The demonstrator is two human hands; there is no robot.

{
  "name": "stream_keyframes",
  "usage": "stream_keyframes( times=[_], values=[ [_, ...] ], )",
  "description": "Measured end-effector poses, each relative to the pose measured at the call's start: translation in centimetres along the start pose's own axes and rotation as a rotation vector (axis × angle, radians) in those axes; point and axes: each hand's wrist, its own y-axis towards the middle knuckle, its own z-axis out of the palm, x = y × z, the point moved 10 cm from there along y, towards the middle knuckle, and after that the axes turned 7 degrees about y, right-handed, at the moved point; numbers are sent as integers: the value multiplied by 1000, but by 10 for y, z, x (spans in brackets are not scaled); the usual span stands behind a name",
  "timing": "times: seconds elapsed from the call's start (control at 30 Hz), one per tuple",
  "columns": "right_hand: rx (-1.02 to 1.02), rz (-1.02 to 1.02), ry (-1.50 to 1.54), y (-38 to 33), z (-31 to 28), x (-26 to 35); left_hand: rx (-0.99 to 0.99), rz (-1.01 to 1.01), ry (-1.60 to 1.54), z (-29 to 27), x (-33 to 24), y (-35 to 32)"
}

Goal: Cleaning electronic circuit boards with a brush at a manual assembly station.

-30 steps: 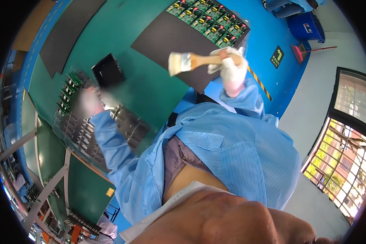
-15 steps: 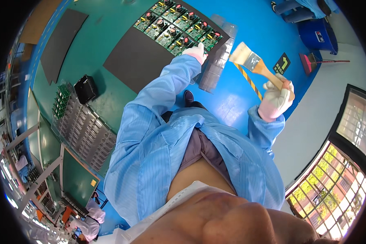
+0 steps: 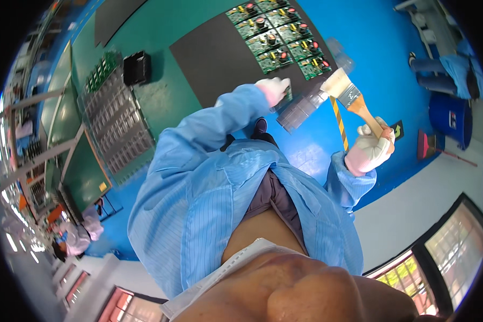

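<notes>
Head view: my white-gloved L hand [image 3: 272,91], now drawn back from the green component-studded PCBs [image 3: 273,59] on the flat black mat [image 3: 204,59], is closed on one mostly hidden green PCB [image 3: 288,94], so it's apart from the rest, w/ my white-gloved R hand [image 3: 369,150] clamped round a wooden-handled, pale-bristled brush [image 3: 363,110].

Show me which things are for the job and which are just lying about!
Seems part of the job:
wide pale-bristled brush with wooden handle, in the white-gloved right hand
green rectangular circuit boards on the flat black mat
a green board, mostly hidden, in the white-gloved left hand

Probably just lying about:
round blue plastic bin
pink long-handled broom or dustpan
</notes>
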Motion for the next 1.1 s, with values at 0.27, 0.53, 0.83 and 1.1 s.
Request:
stream_keyframes(
  times=[0.27,0.53,0.83,1.1],
  values=[
    [236,214,94,-9,68,-55,94,-183,111,7,140,-100],
    [421,337,95,-51,149,-96,-406,-302,-85,9,176,-125],
    [684,348,-37,-138,267,-155,-461,-431,-392,6,177,-175],
    [851,375,-117,-257,431,-304,-668,-553,-1363,30,251,-358]
  ],
)
